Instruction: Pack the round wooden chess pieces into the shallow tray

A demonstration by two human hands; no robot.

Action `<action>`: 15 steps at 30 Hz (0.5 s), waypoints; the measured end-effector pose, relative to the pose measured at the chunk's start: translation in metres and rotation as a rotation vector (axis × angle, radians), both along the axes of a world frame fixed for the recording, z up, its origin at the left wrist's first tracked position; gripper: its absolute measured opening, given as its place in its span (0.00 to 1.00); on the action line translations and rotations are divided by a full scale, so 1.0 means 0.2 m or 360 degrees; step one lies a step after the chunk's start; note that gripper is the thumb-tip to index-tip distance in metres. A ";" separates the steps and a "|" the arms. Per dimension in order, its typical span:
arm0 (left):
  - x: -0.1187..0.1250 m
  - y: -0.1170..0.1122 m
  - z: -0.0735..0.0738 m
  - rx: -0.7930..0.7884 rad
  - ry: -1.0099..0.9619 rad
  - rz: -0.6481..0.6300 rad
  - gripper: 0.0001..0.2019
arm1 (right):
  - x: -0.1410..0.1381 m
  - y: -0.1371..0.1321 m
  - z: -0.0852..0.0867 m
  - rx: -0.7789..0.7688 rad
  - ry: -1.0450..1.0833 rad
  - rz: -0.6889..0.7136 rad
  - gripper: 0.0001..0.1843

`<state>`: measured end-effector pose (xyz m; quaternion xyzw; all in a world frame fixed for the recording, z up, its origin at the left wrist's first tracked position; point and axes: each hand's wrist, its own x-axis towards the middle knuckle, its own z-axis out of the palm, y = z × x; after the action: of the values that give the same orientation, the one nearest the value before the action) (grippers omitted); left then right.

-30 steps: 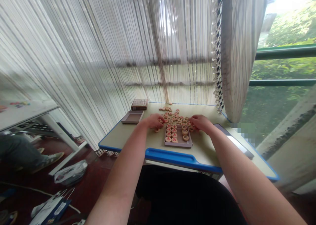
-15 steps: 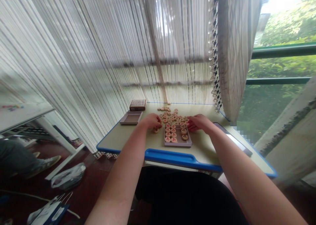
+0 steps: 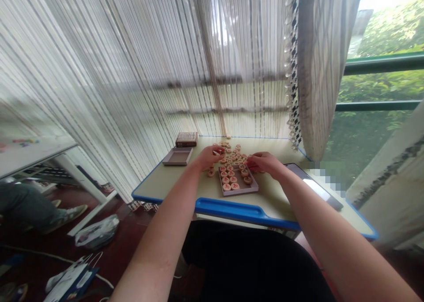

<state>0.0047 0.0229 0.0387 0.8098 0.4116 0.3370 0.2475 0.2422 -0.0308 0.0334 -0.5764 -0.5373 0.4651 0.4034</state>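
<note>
A shallow open box tray sits on the desk before me. Red-marked Chinese chess pieces fill two columns at its left, and a column of dark-marked pieces lines its right side. Beyond it spreads a loose pile of pieces. My left hand is at the pile's left edge, fingers curled around what looks like a chess piece. At the tray's far right corner, my right hand has its fingers closed together; their tips are partly hidden among the pieces. One loose piece lies left of the tray.
A box lid and a brown box lie at the desk's far left. A tablet-like device rests under my right forearm. String curtains hang behind the desk. At left, a person's leg and bags are visible.
My left hand has moved forward and slightly right, toward the pile. The tray has turned a little, and its dark-marked pieces sit slightly farther back. My right hand stays near the corner.
</note>
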 end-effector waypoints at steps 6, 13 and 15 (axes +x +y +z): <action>0.07 -0.06 0.03 -0.0318 -0.0371 -0.0241 0.24 | -0.03 -0.03 0.03 0.0601 -0.0502 -0.0097 0.15; 0.10 -0.09 0.05 -0.0626 -0.0546 -0.0526 0.25 | -0.10 -0.03 -0.01 0.1078 -0.0600 0.0159 0.12; 0.11 -0.09 0.04 -0.0659 -0.0571 -0.0553 0.26 | -0.11 -0.02 -0.03 0.1170 -0.0635 0.0142 0.10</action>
<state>0.0265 0.0053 0.0468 0.7281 0.2767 0.3363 0.5294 0.2207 -0.0354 0.0279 -0.4490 -0.7595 0.1388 0.4497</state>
